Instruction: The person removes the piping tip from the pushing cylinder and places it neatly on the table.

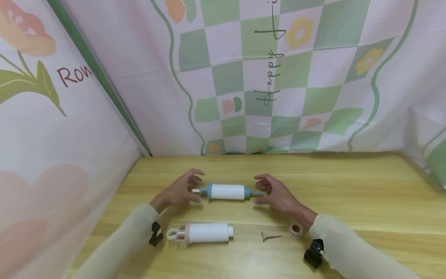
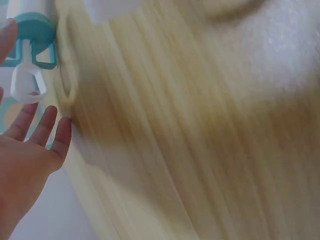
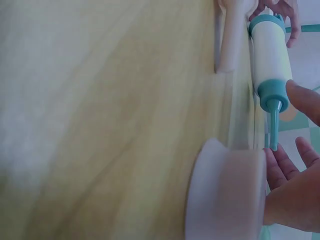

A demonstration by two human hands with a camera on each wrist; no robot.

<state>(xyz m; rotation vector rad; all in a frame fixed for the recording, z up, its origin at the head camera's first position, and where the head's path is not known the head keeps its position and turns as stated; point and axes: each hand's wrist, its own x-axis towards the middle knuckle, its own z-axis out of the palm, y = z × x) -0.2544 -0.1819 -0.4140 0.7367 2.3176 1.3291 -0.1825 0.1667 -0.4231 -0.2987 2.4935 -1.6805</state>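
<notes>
A white icing syringe [image 1: 228,192] with teal end pieces and a thin teal nozzle lies crosswise on the wooden table. My left hand [image 1: 178,192] is beside its white ring handle [image 2: 28,85], fingers spread and loosely bent. At the other end, my right hand [image 1: 281,197] has its thumb and fingers on either side of the nozzle [image 3: 274,125], loosely bent. Neither hand visibly grips the syringe; whether a fingertip touches it I cannot tell. Nearer me lies a second syringe body [image 1: 209,233], white with a beige collar and a pale loop handle.
Right of the second syringe are a small beige nozzle [image 1: 268,235] and a beige ring cap [image 1: 296,230], the cap just below my right wrist. A patterned cloth [image 1: 226,128] hangs along the table's back edge, and another cloth [image 1: 69,147] hangs at the left.
</notes>
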